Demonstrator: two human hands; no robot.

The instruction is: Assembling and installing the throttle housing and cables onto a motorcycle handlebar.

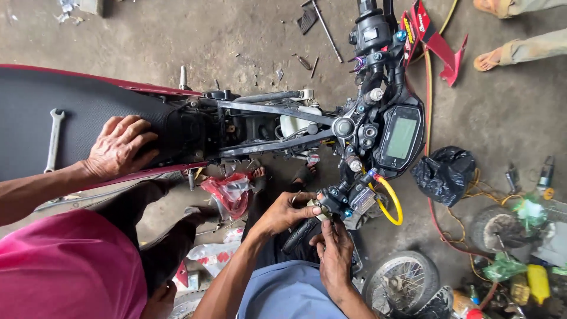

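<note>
Workshop floor, seen from above: stripped motorcycle (266, 109) w/ both hands at its handlebar grip (297, 236). Left hand (286, 212) wraps the bar at the grip's top, right hand (335, 257) fingers just beside it. Co-worker's hand (118, 147) flat on the bike's seat (35, 124); wrench (54, 139) lies on seat too.

This is a motorcycle repair workshop. A stripped dark red motorcycle (283, 127) stands on a stained concrete floor (236, 41), with a steel open-ended wrench (54, 139), a loose spoked wheel (401, 280) and scattered metal rods (326, 29) around it.
</note>
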